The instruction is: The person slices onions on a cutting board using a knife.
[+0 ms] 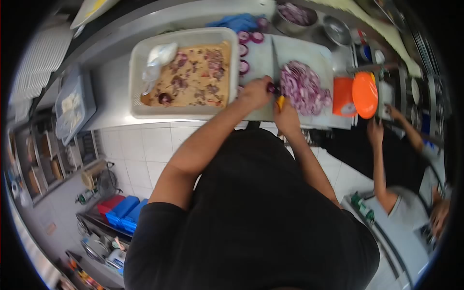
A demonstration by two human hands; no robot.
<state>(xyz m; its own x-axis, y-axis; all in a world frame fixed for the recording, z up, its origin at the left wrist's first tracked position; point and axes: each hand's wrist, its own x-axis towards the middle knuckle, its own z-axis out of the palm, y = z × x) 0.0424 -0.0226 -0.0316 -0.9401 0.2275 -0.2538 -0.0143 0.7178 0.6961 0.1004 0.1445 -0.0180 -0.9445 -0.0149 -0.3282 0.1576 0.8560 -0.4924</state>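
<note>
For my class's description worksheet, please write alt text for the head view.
A person's right hand grips a yellow-handled knife over a white cutting board, while the left hand touches a purple onion piece. Sliced red onion lies heaped to the right; at left stands a pale tub of brownish liquid.

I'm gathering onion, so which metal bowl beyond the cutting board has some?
The larger left bowl: it holds cut onion, while the smaller right bowl shows none.

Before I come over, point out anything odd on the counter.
What looks like a crumpled plastic bag lies inside the tub of brown mixture, toward its far left corner; packaging in among food seems odd, though it may be deliberate.
</note>
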